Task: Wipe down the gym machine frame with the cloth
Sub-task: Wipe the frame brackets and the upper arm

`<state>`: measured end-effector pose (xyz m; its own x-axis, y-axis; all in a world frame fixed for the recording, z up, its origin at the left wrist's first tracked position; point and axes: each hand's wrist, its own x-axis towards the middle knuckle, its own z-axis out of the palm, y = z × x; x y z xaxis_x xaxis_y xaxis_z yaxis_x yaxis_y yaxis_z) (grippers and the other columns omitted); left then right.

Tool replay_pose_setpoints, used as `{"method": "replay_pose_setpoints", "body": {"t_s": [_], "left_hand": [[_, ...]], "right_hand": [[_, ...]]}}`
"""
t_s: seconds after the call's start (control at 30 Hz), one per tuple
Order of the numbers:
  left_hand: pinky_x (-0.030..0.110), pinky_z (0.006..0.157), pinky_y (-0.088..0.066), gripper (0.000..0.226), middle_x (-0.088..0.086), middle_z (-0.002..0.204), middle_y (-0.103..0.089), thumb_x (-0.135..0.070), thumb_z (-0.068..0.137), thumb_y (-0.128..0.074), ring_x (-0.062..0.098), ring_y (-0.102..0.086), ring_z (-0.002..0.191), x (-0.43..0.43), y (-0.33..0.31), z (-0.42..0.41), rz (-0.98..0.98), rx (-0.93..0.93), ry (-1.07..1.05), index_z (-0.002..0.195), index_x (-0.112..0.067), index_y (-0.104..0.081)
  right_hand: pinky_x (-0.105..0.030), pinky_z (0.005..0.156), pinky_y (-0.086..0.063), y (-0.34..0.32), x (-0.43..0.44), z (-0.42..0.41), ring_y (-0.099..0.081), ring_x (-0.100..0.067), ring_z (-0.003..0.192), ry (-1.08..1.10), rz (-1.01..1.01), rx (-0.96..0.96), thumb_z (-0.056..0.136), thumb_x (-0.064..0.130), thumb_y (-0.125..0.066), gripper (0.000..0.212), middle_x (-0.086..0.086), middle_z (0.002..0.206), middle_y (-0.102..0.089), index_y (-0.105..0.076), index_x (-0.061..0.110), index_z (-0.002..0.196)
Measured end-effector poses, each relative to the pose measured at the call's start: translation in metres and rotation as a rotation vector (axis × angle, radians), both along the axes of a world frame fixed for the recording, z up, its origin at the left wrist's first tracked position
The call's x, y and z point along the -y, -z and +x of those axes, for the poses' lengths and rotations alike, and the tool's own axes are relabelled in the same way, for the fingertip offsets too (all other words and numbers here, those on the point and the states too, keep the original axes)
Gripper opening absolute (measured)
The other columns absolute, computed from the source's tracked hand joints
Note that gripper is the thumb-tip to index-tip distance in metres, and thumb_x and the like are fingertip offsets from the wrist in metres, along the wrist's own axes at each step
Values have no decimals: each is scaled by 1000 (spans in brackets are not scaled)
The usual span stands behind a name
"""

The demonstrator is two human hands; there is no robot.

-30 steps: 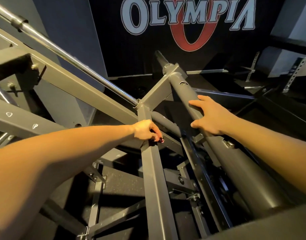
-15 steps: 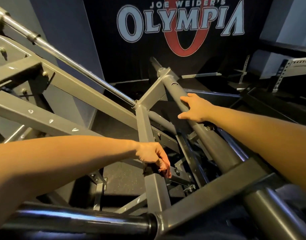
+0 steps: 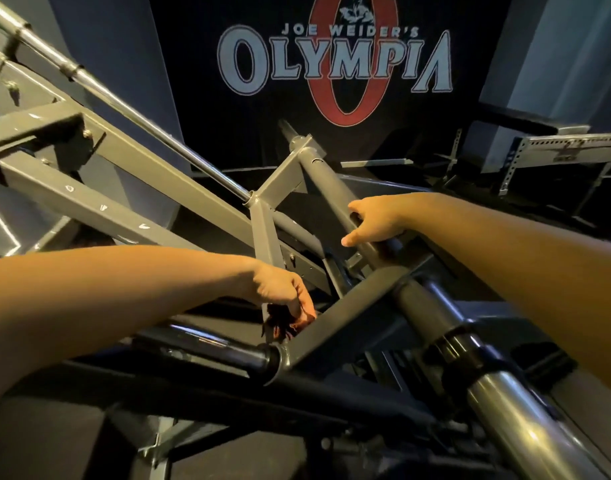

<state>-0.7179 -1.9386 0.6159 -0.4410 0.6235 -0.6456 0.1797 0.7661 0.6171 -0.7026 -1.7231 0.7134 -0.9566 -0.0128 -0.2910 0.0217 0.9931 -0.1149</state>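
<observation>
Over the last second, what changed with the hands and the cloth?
The left hand, closed on a dark cloth, slid down the square grey upright toward the near crossbar. The view pulled back, bringing that crossbar and the chrome tube into sight. The right hand stayed resting on the round grey tube; nothing was let go.
</observation>
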Motion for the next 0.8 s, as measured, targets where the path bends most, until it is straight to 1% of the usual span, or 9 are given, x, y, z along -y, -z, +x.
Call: {"method": "replay_pose_setpoints", "body": {"t_s": [0.07, 0.17, 0.2, 0.33, 0.43, 0.5, 0.57, 0.63, 0.8], "left_hand": [[35, 74, -60, 27, 20, 101, -71, 7, 95, -47, 27, -71, 85, 8, -10, 6, 7, 10, -9, 107, 9, -71], [47, 98, -54, 30, 21, 115, -72, 0, 99, -48, 32, -70, 104, 22, -22, 12, 24, -12, -37, 114, -1, -74], [50, 101, -51, 31, 21, 115, -72, -2, 99, -48, 33, -69, 106, 26, -25, 15, 33, -30, -50, 112, -5, -76], [46, 95, -50, 31, 16, 103, -73, 0, 99, -48, 30, -68, 98, 40, -42, 39, 146, -154, -147, 107, -7, -78], [45, 93, -53, 33, 11, 100, -76, -4, 100, -51, 26, -71, 95, 50, -61, 59, 283, -217, -266, 98, -17, -82], [46, 94, -53, 34, 9, 99, -76, -8, 101, -52, 29, -70, 102, 59, -70, 73, 378, -246, -352, 93, -22, -82], [46, 95, -52, 27, 12, 105, -74, -11, 101, -54, 33, -67, 109, 68, -73, 88, 453, -259, -435, 102, -18, -80], [43, 87, -53, 26, 18, 110, -73, -10, 100, -54, 35, -67, 109, 76, -72, 106, 543, -232, -535, 113, -11, -76], [43, 88, -47, 29, 13, 106, -76, -13, 96, -53, 31, -66, 110, 96, -56, 153, 746, -62, -777, 112, -13, -77]], "right_hand": [[-40, 96, -55, -4, 5, 19, -61, -28, 122, -14, 41, -7, 93, 55, -65, 82, -11, 150, -47, -30, 15, 156], [-44, 104, -50, -8, 14, 43, -57, -29, 127, -32, 83, -58, 94, 55, -64, 76, -12, 147, -51, -39, 12, 152], [-43, 104, -50, -10, 18, 52, -57, -29, 127, -39, 87, -75, 95, 53, -64, 73, -12, 145, -53, -42, 11, 150], [-38, 93, -51, -19, 41, 83, -60, -26, 113, -81, 54, -105, 98, 44, -63, 53, -10, 132, -60, -55, 11, 139], [-38, 96, -54, -29, 60, 98, -64, -25, 110, -103, 11, -101, 100, 32, -63, 42, -10, 129, -64, -60, 10, 136], [-40, 92, -58, -37, 72, 104, -69, -23, 104, -88, -90, -104, 100, 21, -63, 35, -11, 125, -66, -63, 10, 133], [-35, 81, -61, -41, 82, 111, -73, -23, 98, -43, -256, -117, 98, 10, -62, 31, -12, 119, -69, -64, 10, 130], [-31, 71, -60, -38, 93, 122, -74, -30, 98, 32, -447, -192, 94, 2, -62, 29, -16, 113, -73, -68, 6, 123], [-35, 80, -61, -1, 120, 171, -73, -29, 99, 192, -853, -349, 99, 2, -56, 19, -13, 104, -74, -70, 15, 98]]}}
